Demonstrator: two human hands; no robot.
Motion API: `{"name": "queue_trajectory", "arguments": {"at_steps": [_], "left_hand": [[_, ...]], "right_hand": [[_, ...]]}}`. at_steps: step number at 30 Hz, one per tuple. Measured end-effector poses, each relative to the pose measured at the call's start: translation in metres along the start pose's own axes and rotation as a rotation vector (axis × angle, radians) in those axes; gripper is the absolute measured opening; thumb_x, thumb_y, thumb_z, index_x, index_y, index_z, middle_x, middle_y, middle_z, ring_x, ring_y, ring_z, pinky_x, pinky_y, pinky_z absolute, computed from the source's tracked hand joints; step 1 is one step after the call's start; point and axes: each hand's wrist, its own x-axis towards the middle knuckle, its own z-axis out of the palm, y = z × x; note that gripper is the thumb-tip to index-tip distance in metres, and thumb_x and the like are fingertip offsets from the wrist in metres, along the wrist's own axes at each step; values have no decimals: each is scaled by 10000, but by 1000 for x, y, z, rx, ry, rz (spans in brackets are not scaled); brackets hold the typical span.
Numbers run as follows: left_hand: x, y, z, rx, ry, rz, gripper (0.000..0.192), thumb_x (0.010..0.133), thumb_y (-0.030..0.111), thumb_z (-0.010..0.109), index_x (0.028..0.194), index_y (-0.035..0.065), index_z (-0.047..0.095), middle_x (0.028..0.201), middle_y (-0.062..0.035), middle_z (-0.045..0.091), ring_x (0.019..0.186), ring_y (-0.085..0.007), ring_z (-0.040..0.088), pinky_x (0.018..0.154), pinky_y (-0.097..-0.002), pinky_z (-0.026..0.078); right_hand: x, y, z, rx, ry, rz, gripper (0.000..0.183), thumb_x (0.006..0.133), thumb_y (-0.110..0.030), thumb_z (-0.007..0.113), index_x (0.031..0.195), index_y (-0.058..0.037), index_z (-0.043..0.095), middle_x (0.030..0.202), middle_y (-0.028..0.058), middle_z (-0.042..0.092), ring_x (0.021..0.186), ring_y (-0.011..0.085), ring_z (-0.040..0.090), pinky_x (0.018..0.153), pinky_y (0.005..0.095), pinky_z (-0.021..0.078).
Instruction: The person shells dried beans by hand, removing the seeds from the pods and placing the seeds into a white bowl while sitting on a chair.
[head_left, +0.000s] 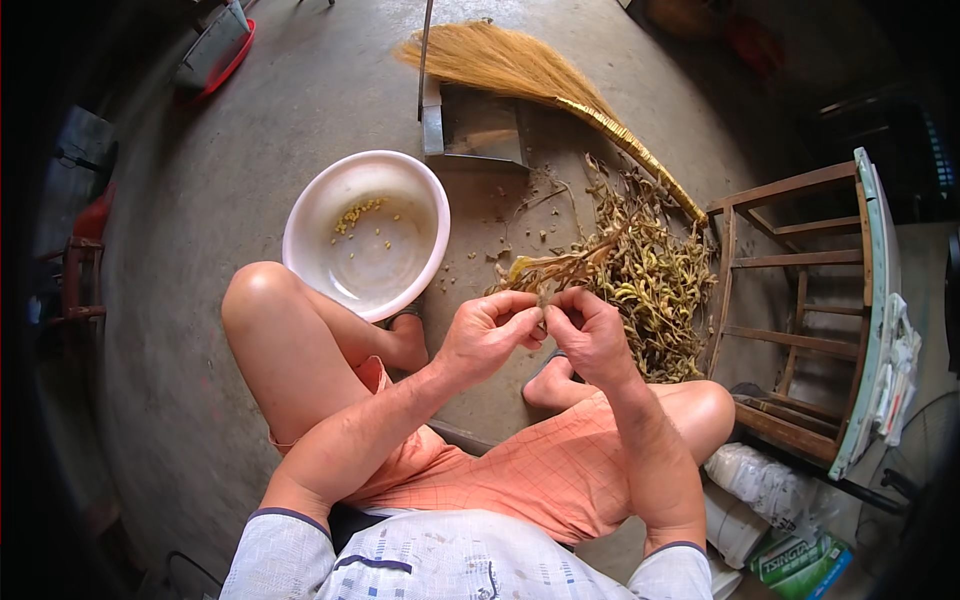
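My left hand (491, 330) and my right hand (589, 334) meet above the floor, their fingertips pinching a dried bean pod on a stalk (574, 262) with withered leaves. The pod is mostly covered by the fingers. Beyond and beside my right hand lies a heap of dried bean plants with yellowish pods (652, 292). To the left of my hands a white plastic basin (442, 217) rests on the floor, tilted in view, with several yellow beans (360, 214) inside it.
Past the basin stand a metal dustpan (480, 124) and a straw broom (517, 64), whose handle reaches toward a wooden-framed stool or table (795, 259) at the right. Bagged items (765, 476) and a green carton (799, 562) sit at lower right. Loose debris is scattered near the heap.
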Motion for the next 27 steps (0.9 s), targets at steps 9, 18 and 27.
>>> {"name": "queue_trajectory", "arguments": {"at_steps": [9, 18, 27], "left_hand": [[-1, -4, 2, 91, 85, -14, 176, 931, 43, 548, 1052, -56, 629, 864, -69, 668, 743, -96, 657, 679, -240, 569], [-4, -11, 4, 281, 27, -16, 179, 895, 0, 518, 1048, -35, 604, 922, -63, 653, 784, -113, 657, 701, -265, 573], [9, 18, -34, 301, 125, -6, 187, 914, 13, 534, 1062, -32, 639, 926, -59, 660, 770, -104, 644, 682, -243, 546]], "right_hand": [[1, -2, 3, -1, 43, -28, 158, 933, -131, 654, 953, 26, 647, 776, 35, 666, 673, 64, 589, 586, 220, 479], [2, 4, 3, 24, 7, -7, 133, 930, -109, 656, 916, 23, 653, 756, 34, 658, 643, 73, 580, 570, 217, 468], [6, -8, -19, 245, 101, 79, 153, 953, -147, 632, 939, 5, 643, 676, -14, 591, 578, 37, 499, 510, 201, 397]]}}
